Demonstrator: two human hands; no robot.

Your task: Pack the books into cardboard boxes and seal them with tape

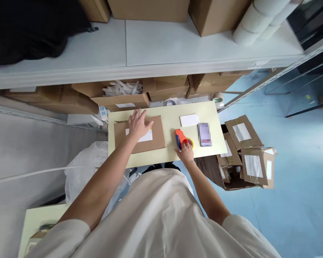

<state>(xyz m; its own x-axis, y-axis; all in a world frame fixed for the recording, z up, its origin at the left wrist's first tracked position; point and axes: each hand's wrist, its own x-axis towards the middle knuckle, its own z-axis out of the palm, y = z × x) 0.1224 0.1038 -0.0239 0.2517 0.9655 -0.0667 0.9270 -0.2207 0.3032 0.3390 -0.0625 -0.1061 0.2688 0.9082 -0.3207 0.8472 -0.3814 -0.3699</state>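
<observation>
My left hand [136, 125] rests with fingers spread on a flat brown cardboard box [158, 134]. Partly under that hand, a white label [147, 136] lies on the box's top. Toward the table's right half, my right hand [186, 153] has its fingers closed on the near end of an orange tape dispenser [179, 135] with blue and yellow parts; the fingertips are partly hidden. Just beyond the dispenser are a small white stack of paper or labels [189, 120] and a phone-like flat object [204, 134], its face blurred out.
The work sits on a pale yellow table [172, 111]. Behind it stands a shelf [161, 53] bearing cardboard boxes and white rolls. An open box of white pieces [121, 89] is underneath. Cardboard boxes [254, 168] are piled on the floor at right; clear plastic [83, 172] hangs at left.
</observation>
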